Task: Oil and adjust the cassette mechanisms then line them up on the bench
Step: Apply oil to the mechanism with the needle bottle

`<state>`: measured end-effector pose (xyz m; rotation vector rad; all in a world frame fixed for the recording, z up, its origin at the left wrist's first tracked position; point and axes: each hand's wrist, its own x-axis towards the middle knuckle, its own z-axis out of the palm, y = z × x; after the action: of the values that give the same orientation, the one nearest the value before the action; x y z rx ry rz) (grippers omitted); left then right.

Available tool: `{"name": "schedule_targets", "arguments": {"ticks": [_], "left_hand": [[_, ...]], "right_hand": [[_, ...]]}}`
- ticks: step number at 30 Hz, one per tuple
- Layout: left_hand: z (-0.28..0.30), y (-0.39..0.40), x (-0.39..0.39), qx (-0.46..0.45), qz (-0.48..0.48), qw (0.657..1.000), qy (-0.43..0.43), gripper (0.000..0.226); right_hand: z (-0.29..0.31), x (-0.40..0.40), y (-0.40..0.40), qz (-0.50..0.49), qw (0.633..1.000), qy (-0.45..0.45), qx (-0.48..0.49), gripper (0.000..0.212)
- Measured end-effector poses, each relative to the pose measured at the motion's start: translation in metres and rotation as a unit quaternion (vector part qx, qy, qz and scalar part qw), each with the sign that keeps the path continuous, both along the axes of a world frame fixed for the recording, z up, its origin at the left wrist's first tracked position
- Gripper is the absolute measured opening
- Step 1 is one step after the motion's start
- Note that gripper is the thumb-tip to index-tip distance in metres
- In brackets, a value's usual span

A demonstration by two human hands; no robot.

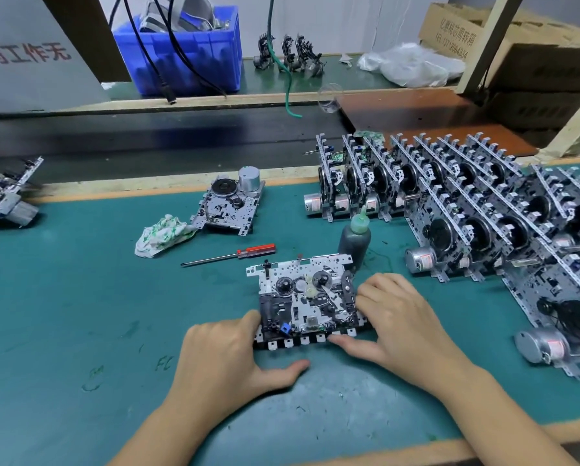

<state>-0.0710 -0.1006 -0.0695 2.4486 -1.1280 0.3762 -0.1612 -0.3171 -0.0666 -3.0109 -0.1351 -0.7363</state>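
Observation:
A cassette mechanism (pixel 302 294) lies flat on the green bench mat (pixel 80 297), face up with its gears showing. My left hand (pixel 228 358) grips its near left corner, fingers on the left edge and thumb along the mat below it. My right hand (pixel 396 321) holds its right end, fingers curled on top and thumb under the front row of tabs. Just behind it stands a dark oil bottle (pixel 355 238) with a green nozzle. Rows of finished mechanisms (pixel 466 203) stand upright on the right.
A red-handled screwdriver (pixel 229 255) and a crumpled cloth (pixel 162 233) lie behind the work. Another mechanism (pixel 229 203) lies flat further back, and one (pixel 8 196) at the far left. A blue bin (pixel 181 48), cables and cardboard boxes (pixel 530 62) sit at the back.

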Motion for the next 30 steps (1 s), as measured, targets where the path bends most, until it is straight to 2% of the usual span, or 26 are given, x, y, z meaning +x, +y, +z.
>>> {"name": "schedule_targets", "arguments": {"ticks": [10,15,19,23,26,30], "left_hand": [[-0.0028,-0.0054,-0.0029,-0.022,0.084,0.996,-0.028,0.06],[0.0006,-0.0011,-0.0008,-0.007,0.037,0.999,-0.01,0.058],[-0.0011,0.0008,-0.0015,-0.004,0.008,1.0,-0.024,0.055],[-0.0025,0.001,-0.0003,-0.004,0.028,0.999,-0.041,0.074],[-0.004,0.003,0.0029,-0.003,0.009,1.0,-0.028,0.077],[-0.0031,0.0031,0.0049,0.005,-0.014,1.0,-0.019,0.065]], "right_hand": [[0.0012,0.0011,0.0024,0.044,0.997,0.026,0.051,0.055],[-0.0022,0.0008,0.0047,0.008,1.0,0.007,0.012,0.048],[-0.0001,0.001,0.0003,-0.007,0.999,0.016,0.029,0.044],[0.0015,0.0003,-0.0011,0.023,0.997,0.023,0.065,0.038],[0.0012,-0.0001,-0.0008,0.027,0.997,0.02,0.073,0.039],[0.0001,0.0006,0.0007,0.02,0.996,0.017,0.086,0.04]]}}
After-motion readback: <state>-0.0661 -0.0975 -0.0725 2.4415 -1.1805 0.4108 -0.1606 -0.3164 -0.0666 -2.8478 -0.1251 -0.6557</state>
